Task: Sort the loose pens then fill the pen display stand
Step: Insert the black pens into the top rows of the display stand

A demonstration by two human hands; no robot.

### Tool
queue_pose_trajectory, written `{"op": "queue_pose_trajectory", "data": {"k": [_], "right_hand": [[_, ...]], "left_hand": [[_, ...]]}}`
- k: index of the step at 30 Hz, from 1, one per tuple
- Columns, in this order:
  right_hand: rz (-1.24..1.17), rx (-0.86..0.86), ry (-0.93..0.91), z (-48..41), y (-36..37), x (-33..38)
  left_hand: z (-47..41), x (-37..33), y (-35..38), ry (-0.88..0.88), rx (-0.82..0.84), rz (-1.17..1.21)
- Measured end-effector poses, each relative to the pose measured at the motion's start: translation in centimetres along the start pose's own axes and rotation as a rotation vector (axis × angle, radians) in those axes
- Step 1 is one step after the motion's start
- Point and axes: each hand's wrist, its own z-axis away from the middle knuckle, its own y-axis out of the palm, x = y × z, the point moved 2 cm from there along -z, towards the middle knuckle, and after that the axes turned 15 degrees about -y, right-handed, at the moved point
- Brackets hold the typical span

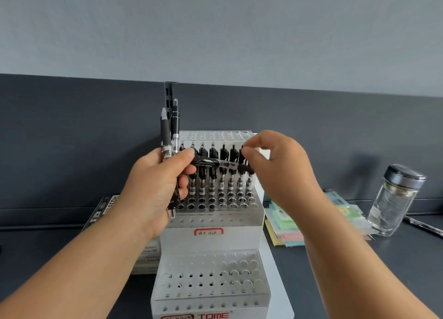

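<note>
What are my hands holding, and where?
Left hand grips a pen bundle mid-barrel; right hand pinches one crosswise pen by its end.

One view only: wide-angle camera on the person's head. Faces forward, tilted slightly down, square-on to the pen display stand (211, 243), close in. Grey wall (215, 31) fills the upper frame.

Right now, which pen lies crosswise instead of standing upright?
The black pen spanning between the left hand and right hand, level across the filled row in the stand. The bundle in the left hand and that row point upward.
</note>
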Motion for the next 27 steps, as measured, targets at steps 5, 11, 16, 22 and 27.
{"op": "queue_pose_trajectory", "data": {"k": [5, 11, 16, 22, 27], "right_hand": [[-0.055, 0.269, -0.244, 0.1, 1.9, 2.8], [-0.129, 0.254, -0.158, -0.1, 3.1, 2.1], [-0.436, 0.059, 0.066, -0.7, 2.6, 1.6], [-0.447, -0.109, 0.049, -0.8, 2.6, 0.7], [-0.443, -0.106, 0.079, -0.8, 3.3, 0.1]], "left_hand": [[0.4, -0.2, 0.5, 0.054, 0.008, -0.033], [0.4, -0.1, 0.0, 0.009, 0.011, -0.001], [0.4, -0.2, -0.5, -0.023, 0.010, 0.012], [0.4, 0.0, -0.4, -0.048, 0.038, 0.003], [0.2, 0.3, -0.2, -0.068, 0.042, -0.004]]}}
